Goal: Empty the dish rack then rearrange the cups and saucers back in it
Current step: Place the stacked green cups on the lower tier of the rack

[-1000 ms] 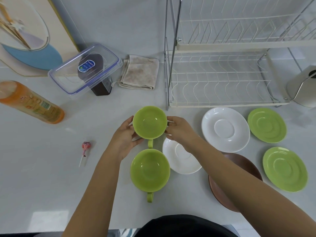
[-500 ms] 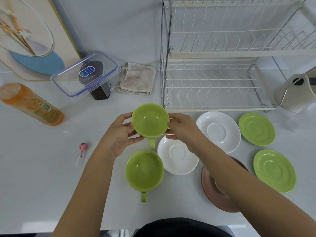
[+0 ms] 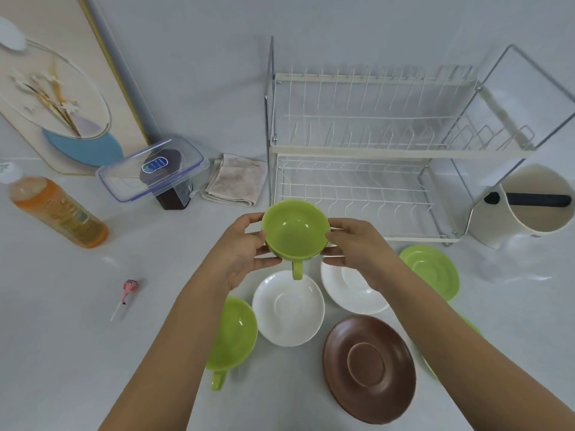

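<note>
A green cup [image 3: 295, 231] is held upright above the counter, handle toward me, in front of the two-tier wire dish rack [image 3: 367, 150]. My left hand [image 3: 242, 253] grips its left side and my right hand [image 3: 357, 247] grips its right side. Both rack tiers hold nothing. On the counter lie a second green cup [image 3: 233, 334], two white saucers [image 3: 289, 309] [image 3: 348, 290], a brown saucer [image 3: 370, 368] and a green saucer [image 3: 432, 272]. My right arm hides most of another green saucer [image 3: 469, 328].
A white utensil holder [image 3: 529, 206] stands right of the rack. Left of the rack lie a folded cloth [image 3: 236, 181], a clear lidded container [image 3: 152, 172] on a dark box, an orange bottle [image 3: 56, 209] and a pink lollipop [image 3: 127, 290]. A framed picture [image 3: 62, 88] leans on the wall.
Both hands have lifted the green cup up off the counter and toward the rack front. The view has tilted up, showing more of the rack.
</note>
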